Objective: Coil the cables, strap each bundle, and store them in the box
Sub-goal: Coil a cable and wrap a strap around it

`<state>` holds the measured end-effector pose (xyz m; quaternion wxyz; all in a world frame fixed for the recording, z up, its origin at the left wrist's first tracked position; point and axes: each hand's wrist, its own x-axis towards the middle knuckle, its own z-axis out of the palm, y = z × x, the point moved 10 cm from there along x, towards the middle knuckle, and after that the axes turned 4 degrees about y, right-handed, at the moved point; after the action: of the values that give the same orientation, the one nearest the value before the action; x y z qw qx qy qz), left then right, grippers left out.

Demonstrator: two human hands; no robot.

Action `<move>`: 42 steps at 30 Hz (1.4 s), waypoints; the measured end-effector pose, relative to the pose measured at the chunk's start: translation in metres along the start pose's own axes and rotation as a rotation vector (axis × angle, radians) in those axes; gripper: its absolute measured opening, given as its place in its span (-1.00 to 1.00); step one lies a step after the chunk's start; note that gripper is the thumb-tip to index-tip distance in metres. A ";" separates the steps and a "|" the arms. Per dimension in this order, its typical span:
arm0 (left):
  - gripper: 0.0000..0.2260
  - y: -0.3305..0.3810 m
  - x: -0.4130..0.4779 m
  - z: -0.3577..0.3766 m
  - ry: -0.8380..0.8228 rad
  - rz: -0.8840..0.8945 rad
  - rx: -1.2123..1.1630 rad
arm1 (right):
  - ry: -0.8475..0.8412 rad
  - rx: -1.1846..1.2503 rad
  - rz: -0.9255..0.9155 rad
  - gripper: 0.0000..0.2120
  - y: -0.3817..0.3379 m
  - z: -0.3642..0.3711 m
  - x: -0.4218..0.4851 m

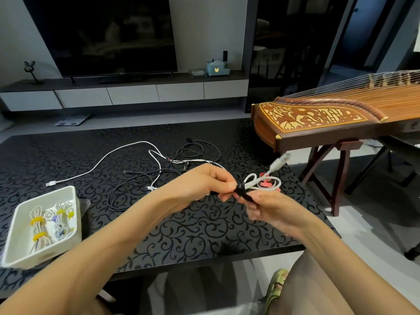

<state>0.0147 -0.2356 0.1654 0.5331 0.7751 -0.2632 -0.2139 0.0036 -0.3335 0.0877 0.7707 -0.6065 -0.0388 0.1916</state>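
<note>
Above the black patterned table (181,228), my left hand (204,183) pinches a small coiled white cable (263,181) at its middle. A black strap (242,192) wraps the bundle there, and my right hand (270,206) grips the strap's free end. The cable's plug (280,161) sticks up to the right, blurred. A white box (13,244) at the table's front left holds several white cable bundles (39,226) tied with yellow straps. Loose cables lie on the table behind my hands: a long white cable (100,162) and black cables (197,148).
A red object (267,181) lies on the table behind the held coil, mostly hidden. A wooden zither on a stand (329,123) fills the right side beyond the table edge. A TV and low cabinet (136,92) stand at the back wall.
</note>
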 end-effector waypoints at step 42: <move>-0.76 0.003 -0.019 -0.024 0.334 0.080 0.152 | 0.201 -1.781 -1.300 -0.81 -0.002 0.076 -0.041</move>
<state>0.0138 -0.2074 0.1770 0.5173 0.8268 -0.2170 -0.0406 -0.0563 -0.2778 0.1170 0.0120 -0.8210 -0.4110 -0.3962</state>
